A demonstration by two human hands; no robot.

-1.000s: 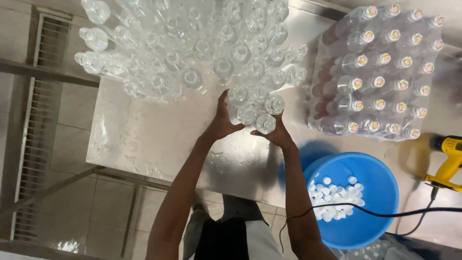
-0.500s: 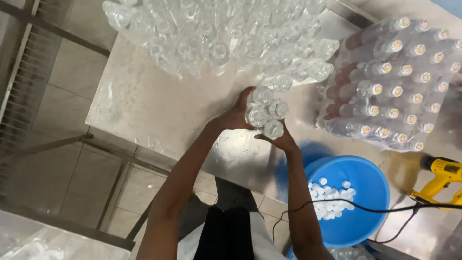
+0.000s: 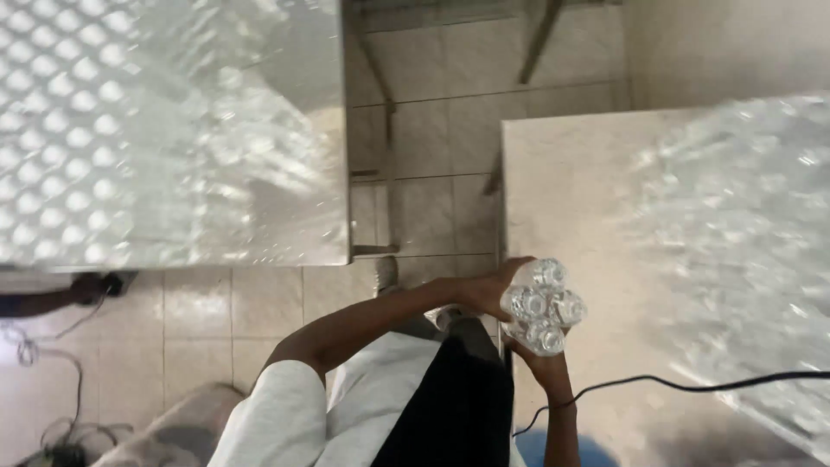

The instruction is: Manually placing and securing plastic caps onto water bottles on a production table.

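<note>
Clear empty bottles, clustered, lifted.

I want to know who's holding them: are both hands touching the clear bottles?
Touching. The head view shows the left hand and right hand pressed against the cluster of clear bottles from both sides.
</note>
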